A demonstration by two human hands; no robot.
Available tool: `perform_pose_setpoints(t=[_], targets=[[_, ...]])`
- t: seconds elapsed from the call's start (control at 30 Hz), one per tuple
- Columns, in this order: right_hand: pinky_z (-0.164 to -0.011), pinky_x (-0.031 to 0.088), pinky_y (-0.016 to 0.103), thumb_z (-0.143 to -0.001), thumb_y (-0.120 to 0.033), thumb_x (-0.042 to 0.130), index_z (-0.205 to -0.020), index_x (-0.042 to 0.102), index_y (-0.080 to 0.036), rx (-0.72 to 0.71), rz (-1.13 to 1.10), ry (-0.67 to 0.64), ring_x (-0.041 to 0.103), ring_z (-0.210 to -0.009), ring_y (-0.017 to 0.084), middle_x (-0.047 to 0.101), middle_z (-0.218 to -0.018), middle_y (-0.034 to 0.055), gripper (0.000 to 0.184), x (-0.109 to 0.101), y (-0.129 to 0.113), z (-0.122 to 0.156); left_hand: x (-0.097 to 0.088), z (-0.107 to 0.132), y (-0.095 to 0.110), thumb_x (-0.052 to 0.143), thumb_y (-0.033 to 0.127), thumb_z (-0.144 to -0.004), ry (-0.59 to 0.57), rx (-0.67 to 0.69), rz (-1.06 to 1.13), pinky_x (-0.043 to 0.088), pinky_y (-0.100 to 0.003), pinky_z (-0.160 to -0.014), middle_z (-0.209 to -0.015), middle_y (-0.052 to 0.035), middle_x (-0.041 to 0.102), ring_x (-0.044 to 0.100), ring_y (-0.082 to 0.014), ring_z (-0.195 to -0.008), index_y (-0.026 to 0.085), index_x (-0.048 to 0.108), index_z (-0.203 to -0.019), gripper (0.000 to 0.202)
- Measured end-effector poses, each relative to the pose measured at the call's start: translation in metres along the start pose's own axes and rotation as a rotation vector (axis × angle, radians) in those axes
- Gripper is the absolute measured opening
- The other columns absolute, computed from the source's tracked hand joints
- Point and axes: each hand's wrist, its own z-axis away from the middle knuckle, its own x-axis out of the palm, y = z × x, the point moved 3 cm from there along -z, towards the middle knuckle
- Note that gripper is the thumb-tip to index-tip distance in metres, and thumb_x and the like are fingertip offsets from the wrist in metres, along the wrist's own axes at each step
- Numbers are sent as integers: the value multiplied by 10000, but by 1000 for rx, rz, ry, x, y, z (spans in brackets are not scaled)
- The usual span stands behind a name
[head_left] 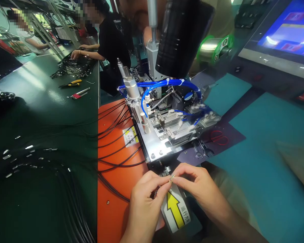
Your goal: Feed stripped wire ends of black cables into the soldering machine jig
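Small metal piece [171, 179] pinched above arrow label [174, 209]

Left hand [147, 202] and right hand [199, 185] are closed at the fingertips on the small metal piece, held at bottom centre of the frame. Chinese characters are printed beside the label's yellow arrow. Black cables [114, 148] are laid across an orange mat [111, 209] to the left, where a yellow warning sticker [130, 136] is stuck, its small print unreadable. Blue air tubes [167, 82] are fitted on a machine [164, 125] above.
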Motion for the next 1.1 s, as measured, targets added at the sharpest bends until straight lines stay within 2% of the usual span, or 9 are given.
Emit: perform_pose_setpoints(t=[0.37, 0.57, 0.7, 0.93, 1.03, 1.1], targets=[[-629, 402, 233, -676, -215, 595, -610, 617, -165, 58, -118, -8, 526, -666, 148, 592, -644, -8, 86, 3, 4, -1, 0, 0, -3, 588, 237, -804, 7, -14, -34, 402, -174, -498, -643, 6, 523, 524, -108, -588, 242, 714, -833, 130], [-634, 404, 248, -695, -208, 574, -623, 620, -169, 48, -23, -25, 528, -675, 159, 593, -660, -1, 94, 0, 3, -2, -1, -1, 1, 546, 252, -826, -7, -16, -74, 407, -192, -499, -656, -7, 525, 532, -125, -597, 213, 699, -783, 164], [-671, 393, 262, -724, -192, 560, -608, 590, -182, -46, 158, -72, 528, -709, 168, 585, -663, -2, 120, -1, -3, -1, -2, 1, 3, 464, 276, -869, -80, -11, -173, 403, -221, -545, -696, -11, 515, 532, -137, -627, 199, 633, -743, 224], [-635, 373, 277, -833, -177, 458, -613, 527, -184, -222, 353, -38, 501, -695, 174, 544, -657, 11, 230, 5, -11, 4, -5, -2, 6, 453, 268, -873, -163, -47, -213, 356, -219, -552, -715, 7, 522, 505, -131, -659, 200, 548, -706, 204], [-711, 370, 297, -854, -151, 455, -802, 568, -191, -333, 410, -33, 500, -783, 186, 579, -776, 22, 130, 5, -12, 6, -6, -3, 7, 461, 259, -868, -193, -58, -201, 345, -213, -546, -706, 13, 520, 497, -125, -653, 199, 546, -690, 206], [-741, 359, 309, -873, -144, 445, -927, 566, -208, -426, 440, -90, 496, -826, 190, 591, -848, 25, 147, 4, -13, 6, -7, -4, 7, 461, 255, -868, -205, -46, -205, 340, -215, -549, -697, 15, 511, 488, -122, -641, 197, 542, -682, 212]])
